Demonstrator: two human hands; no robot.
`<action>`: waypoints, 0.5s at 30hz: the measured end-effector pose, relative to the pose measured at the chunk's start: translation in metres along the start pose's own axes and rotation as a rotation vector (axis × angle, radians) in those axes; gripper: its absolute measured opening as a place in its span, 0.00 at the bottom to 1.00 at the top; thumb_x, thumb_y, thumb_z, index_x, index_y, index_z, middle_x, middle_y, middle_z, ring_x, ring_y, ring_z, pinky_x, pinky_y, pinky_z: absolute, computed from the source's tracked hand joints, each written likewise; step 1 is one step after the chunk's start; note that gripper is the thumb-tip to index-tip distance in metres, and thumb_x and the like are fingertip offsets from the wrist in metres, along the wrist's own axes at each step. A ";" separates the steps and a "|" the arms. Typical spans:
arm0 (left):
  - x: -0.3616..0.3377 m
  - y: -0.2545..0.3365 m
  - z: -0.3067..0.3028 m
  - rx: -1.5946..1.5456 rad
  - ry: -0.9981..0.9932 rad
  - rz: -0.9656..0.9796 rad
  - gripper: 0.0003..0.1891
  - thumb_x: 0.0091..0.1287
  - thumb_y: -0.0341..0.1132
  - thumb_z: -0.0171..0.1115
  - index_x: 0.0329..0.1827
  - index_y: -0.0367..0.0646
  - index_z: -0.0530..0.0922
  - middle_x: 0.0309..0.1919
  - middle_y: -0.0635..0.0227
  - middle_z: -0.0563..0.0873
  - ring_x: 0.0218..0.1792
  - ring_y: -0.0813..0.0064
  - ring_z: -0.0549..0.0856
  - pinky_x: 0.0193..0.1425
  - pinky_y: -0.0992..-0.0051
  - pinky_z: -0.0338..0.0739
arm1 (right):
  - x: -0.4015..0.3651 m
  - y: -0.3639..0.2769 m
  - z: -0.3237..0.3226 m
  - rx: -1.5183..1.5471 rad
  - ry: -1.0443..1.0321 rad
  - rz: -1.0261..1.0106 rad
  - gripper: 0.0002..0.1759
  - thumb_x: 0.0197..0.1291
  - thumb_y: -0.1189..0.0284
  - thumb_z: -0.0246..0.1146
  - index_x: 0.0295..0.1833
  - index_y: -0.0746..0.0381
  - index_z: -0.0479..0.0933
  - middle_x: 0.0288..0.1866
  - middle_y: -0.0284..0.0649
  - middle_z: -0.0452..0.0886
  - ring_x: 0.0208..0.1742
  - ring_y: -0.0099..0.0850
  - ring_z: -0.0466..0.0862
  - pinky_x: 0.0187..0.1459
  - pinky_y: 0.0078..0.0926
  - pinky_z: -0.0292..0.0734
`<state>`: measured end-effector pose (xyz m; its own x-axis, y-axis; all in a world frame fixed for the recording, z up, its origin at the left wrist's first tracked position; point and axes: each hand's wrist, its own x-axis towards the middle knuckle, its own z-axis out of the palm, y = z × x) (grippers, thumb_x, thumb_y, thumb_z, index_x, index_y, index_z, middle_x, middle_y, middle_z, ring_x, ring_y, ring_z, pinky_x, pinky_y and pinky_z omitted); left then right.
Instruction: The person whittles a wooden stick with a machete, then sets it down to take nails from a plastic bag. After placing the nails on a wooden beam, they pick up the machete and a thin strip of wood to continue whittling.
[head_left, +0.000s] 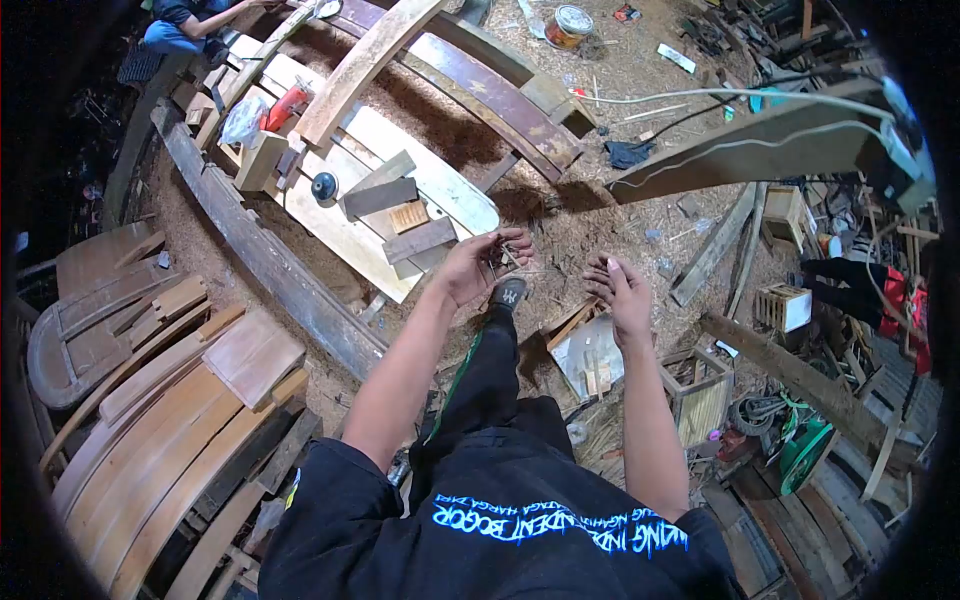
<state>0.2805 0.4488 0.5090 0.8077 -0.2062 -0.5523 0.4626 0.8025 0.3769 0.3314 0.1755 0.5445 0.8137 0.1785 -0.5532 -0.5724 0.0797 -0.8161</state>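
My left hand (488, 264) is palm up in front of my body, its fingers curled around several small, thin dark pieces that look like nails or screws. To its right, my right hand (618, 290) hangs apart from it with the fingers bent; whether it holds something small cannot be made out. Just beyond my left hand lie short wood blocks (420, 238) on pale boards (455, 190). A dark round object (324, 186) stands on the boards farther left. My shoe (509, 292) is below my left hand.
Curved wooden pieces (160, 440) are stacked at the lower left. A long weathered beam (270, 250) runs along the left. A panel with a white cable (750, 140) stands at the right. Another person (185, 25) crouches at the upper left. A green reel (805, 455) lies lower right.
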 end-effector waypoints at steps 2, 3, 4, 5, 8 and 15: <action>0.011 0.013 -0.009 -0.056 -0.014 -0.012 0.23 0.83 0.39 0.40 0.69 0.29 0.70 0.61 0.47 0.81 0.61 0.57 0.84 0.69 0.62 0.81 | 0.014 -0.005 0.011 -0.029 -0.008 0.014 0.19 0.78 0.67 0.56 0.62 0.72 0.76 0.53 0.47 0.85 0.48 0.33 0.88 0.47 0.27 0.85; 0.018 0.017 -0.016 -0.108 -0.031 -0.024 0.23 0.83 0.40 0.41 0.69 0.29 0.70 0.62 0.47 0.81 0.61 0.58 0.84 0.69 0.63 0.80 | 0.020 -0.006 0.014 -0.055 -0.016 0.026 0.19 0.78 0.67 0.56 0.63 0.72 0.76 0.53 0.47 0.85 0.48 0.33 0.88 0.47 0.27 0.86; 0.025 0.021 -0.021 -0.122 -0.024 -0.023 0.23 0.82 0.39 0.43 0.70 0.29 0.69 0.62 0.47 0.80 0.61 0.57 0.84 0.69 0.63 0.80 | 0.024 -0.004 0.018 -0.074 -0.025 0.026 0.19 0.78 0.67 0.55 0.63 0.72 0.76 0.53 0.48 0.85 0.48 0.32 0.88 0.47 0.26 0.86; 0.032 0.024 -0.027 -0.123 -0.023 -0.025 0.23 0.82 0.39 0.43 0.70 0.29 0.69 0.62 0.47 0.80 0.61 0.57 0.84 0.69 0.63 0.80 | 0.028 -0.002 0.019 -0.073 -0.023 0.028 0.19 0.78 0.67 0.55 0.63 0.72 0.76 0.53 0.48 0.85 0.48 0.32 0.88 0.47 0.26 0.86; 0.060 0.031 -0.043 -0.059 0.049 -0.004 0.23 0.78 0.31 0.53 0.72 0.29 0.67 0.65 0.46 0.78 0.64 0.57 0.82 0.73 0.62 0.77 | 0.033 0.015 0.013 -0.090 -0.009 0.119 0.16 0.77 0.69 0.57 0.61 0.68 0.79 0.48 0.41 0.87 0.43 0.27 0.88 0.42 0.22 0.84; 0.168 0.065 -0.053 0.125 0.087 -0.026 0.23 0.78 0.23 0.49 0.74 0.26 0.62 0.67 0.42 0.75 0.65 0.54 0.81 0.71 0.64 0.79 | 0.019 0.058 -0.034 -0.214 0.090 0.281 0.19 0.76 0.65 0.59 0.59 0.69 0.79 0.48 0.42 0.87 0.40 0.27 0.88 0.38 0.24 0.83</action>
<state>0.4269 0.4957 0.4011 0.7630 -0.1724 -0.6230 0.5291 0.7202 0.4487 0.3172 0.1502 0.4804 0.6391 0.0765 -0.7653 -0.7483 -0.1684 -0.6417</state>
